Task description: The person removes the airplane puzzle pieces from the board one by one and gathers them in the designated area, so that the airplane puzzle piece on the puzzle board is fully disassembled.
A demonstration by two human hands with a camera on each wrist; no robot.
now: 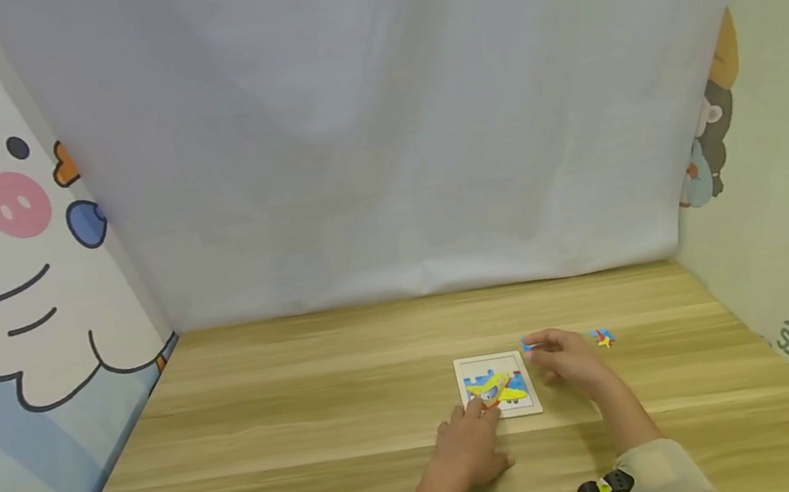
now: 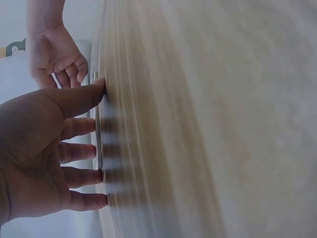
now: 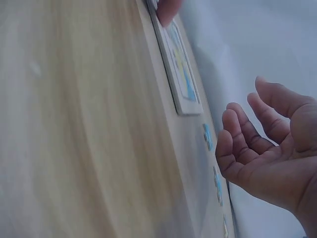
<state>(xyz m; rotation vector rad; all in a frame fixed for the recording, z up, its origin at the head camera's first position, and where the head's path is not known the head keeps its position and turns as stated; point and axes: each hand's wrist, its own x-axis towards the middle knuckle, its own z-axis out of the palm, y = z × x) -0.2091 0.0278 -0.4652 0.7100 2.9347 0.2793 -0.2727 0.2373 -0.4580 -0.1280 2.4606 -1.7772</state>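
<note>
A square jigsaw puzzle board [image 1: 532, 407] with a pale wooden rim lies on the table, its lower part filled with a yellow airplane on blue and its upper strip bare. My left hand [image 1: 470, 444] rests with fingertips on the board's near left edge; in the left wrist view its fingers are nearly straight and the thumb touches the table. Just beyond the board's right side is my right hand [image 1: 565, 358], fingers loosely bent, nothing between them in the right wrist view [image 3: 277, 144]. A blue puzzle piece [image 1: 526, 344] shows at its fingertips, lying on the table [image 3: 207, 137].
Another puzzle piece [image 1: 603, 338], blue with yellow and red, lies right of my right hand. The right wrist view shows further loose pieces [image 3: 218, 186] in a row beside the board. A grey-white sheet [image 1: 382, 155] hangs behind the wooden table [image 1: 277, 431].
</note>
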